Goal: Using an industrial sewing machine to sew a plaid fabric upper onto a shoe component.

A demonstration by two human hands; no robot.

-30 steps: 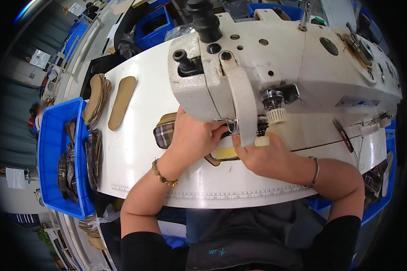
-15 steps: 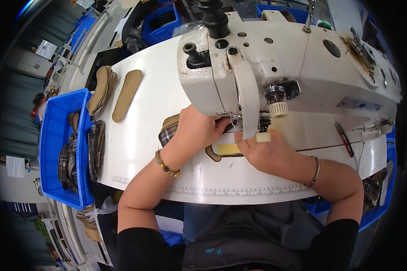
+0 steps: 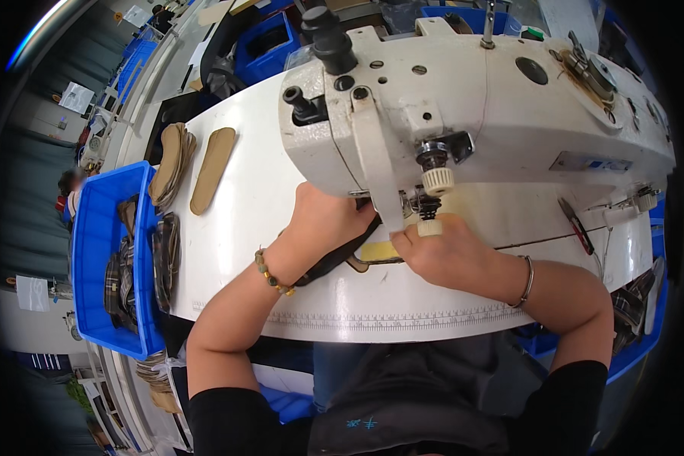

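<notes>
A white sewing machine (image 3: 448, 83) stands over a white table, its needle area largely hidden behind its head and my hands. My left hand (image 3: 330, 220) is closed at the near-left side of the needle area, pinching a dark fabric piece (image 3: 338, 257) that runs back beneath the wrist. My right hand (image 3: 448, 254) lies just right of the needle area with its fingers curled in; whatever they hold is hidden. Between the hands is a yellow patch (image 3: 378, 251) on the machine bed, with a tan edge (image 3: 357, 264) of the workpiece beside it.
On the left, a blue bin (image 3: 110, 346) holds plaid pieces, with more plaid pieces (image 3: 166, 262) beside it. A stack of tan insole-shaped pieces (image 3: 171, 163) and a single tan piece (image 3: 213, 171) lie on the table. Red-and-black thread snips (image 3: 577, 226) lie right. A ruler strip (image 3: 372, 323) edges the front.
The workpiece has turned: its plaid and tan end left of my left wrist no longer shows, and a dark side now extends under that wrist. The whole view has shifted slightly.
</notes>
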